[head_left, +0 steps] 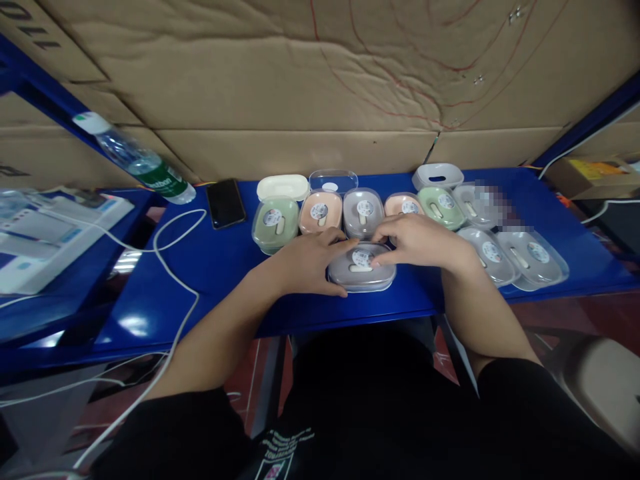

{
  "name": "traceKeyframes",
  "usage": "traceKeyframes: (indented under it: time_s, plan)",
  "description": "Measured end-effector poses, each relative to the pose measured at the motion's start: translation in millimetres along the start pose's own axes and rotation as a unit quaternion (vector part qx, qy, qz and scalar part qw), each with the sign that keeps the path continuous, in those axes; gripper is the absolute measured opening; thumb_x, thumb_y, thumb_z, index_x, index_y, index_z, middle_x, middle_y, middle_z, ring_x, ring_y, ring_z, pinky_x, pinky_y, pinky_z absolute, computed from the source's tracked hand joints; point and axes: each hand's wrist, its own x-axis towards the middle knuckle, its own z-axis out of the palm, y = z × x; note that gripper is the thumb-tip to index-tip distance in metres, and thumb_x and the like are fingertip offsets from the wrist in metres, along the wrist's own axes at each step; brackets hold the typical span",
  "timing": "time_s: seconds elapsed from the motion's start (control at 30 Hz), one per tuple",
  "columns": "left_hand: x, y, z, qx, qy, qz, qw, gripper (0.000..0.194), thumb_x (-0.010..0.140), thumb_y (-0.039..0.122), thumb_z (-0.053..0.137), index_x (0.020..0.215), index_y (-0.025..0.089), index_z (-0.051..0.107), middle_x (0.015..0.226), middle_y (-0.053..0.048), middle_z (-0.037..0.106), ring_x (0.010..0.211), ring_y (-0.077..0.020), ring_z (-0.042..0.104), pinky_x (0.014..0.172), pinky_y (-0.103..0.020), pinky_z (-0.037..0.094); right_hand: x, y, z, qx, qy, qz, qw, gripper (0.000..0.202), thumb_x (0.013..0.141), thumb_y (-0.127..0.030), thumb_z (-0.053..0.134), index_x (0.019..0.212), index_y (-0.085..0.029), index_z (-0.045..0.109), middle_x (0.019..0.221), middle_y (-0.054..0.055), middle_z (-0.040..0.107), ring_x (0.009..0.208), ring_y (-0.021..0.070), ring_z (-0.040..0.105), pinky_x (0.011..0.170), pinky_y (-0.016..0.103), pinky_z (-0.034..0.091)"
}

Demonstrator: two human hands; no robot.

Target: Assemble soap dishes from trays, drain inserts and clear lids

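A grey plastic food box (363, 277) with a clear lid lies near the front edge of the blue table. On its top are a round printed label (362, 258) and a pale oblong piece (361, 269). My left hand (311, 261) clasps the box's left end, thumb on the near side and fingers on the far side. From the right, my right hand (417, 241) curls over the far right part of the lid, its thumb by the label. Its other fingertips are partly hidden. Just behind stand a green box (275, 223), a peach box (321, 212) and another grey box (363, 212).
More lidded boxes (533, 257) stand to the right. A cream tray (283, 188), a clear lid (333, 181) and a grey cover with a slot (438, 176) lie at the back. A phone (225, 203), a water bottle (145, 163) and a white cable (186, 283) are at left.
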Motion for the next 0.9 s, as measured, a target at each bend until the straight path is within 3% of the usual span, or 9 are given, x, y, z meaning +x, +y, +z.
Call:
traceKeyframes:
  time_s: [0.17,0.27,0.53,0.7,0.9]
  plan:
    - [-1,1,-2.8,0.002,0.018,0.031,0.999,0.089,0.082,0.058,0.095,0.158,0.027,0.063,0.147,-0.014,0.067,0.128,-0.0350,0.070,0.109,-0.045,0.055,-1,-2,-3,-0.025,-0.020,0.053,0.998,0.029,0.092,-0.051,0.087,0.090,-0.023,0.080,0.085,0.001,0.077,0.080,0.0193,0.066,0.072,0.033,0.036]
    - [0,-2,0.8,-0.012,0.027,0.050,0.998,0.080,0.087,0.055,0.093,0.157,0.029,0.064,0.146,-0.012,0.069,0.127,-0.0336,0.071,0.106,-0.044,0.057,-2,-7,-4,-0.043,-0.003,0.050,0.998,0.029,0.089,-0.049,0.089,0.086,-0.023,0.078,0.082,0.001,0.076,0.078,0.0193,0.065,0.071,0.034,0.035]
    - [5,-9,15.8,-0.016,0.072,0.105,0.992,0.053,0.103,0.053,0.079,0.146,0.025,0.069,0.156,-0.012,0.070,0.136,-0.0315,0.073,0.115,-0.047,0.058,-7,-31,24,0.010,0.034,-0.120,0.992,0.018,0.098,-0.041,0.081,0.106,-0.024,0.079,0.106,0.005,0.078,0.100,0.0245,0.073,0.089,0.039,0.053]
    - [6,-12,21.3,-0.008,0.119,0.100,0.988,0.053,0.106,0.055,0.074,0.149,0.023,0.067,0.160,-0.015,0.067,0.143,-0.0304,0.069,0.114,-0.045,0.059,-19,-31,46,-0.005,0.093,-0.130,0.987,0.029,0.105,-0.044,0.074,0.126,-0.025,0.079,0.125,0.009,0.079,0.116,0.0286,0.074,0.100,0.046,0.057]
    - [9,-13,27.6,0.020,0.153,0.099,0.983,0.049,0.110,0.054,0.069,0.148,0.023,0.068,0.151,-0.014,0.072,0.136,-0.0287,0.073,0.105,-0.041,0.063,-46,-34,55,-0.066,0.145,-0.088,0.983,0.031,0.112,-0.044,0.063,0.126,-0.022,0.081,0.131,0.011,0.079,0.117,0.0295,0.076,0.102,0.048,0.057]
